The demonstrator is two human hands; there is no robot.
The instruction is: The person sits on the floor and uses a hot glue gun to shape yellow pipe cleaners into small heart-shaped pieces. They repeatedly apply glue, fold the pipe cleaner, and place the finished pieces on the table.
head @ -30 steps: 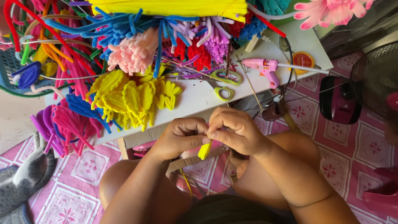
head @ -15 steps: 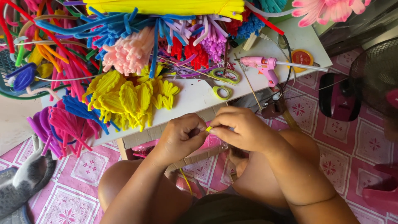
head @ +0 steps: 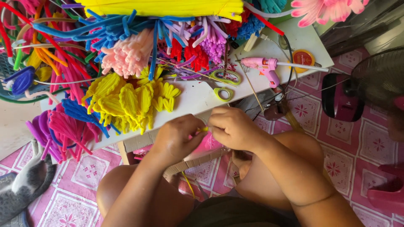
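Both hands, left (head: 179, 138) and right (head: 233, 126), pinch a yellow pipe cleaner (head: 205, 129).

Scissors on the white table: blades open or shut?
Cannot tell. The scissors lie flat on the white table with both green handles visible, but pipe cleaners cover the blades.

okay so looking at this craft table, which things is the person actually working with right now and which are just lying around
In hand:
- left hand and right hand, fingers pinching a yellow pipe cleaner

Lying about:
- pink glue gun
- green-handled scissors
- yellow petal shapes
- pink fan
- cat
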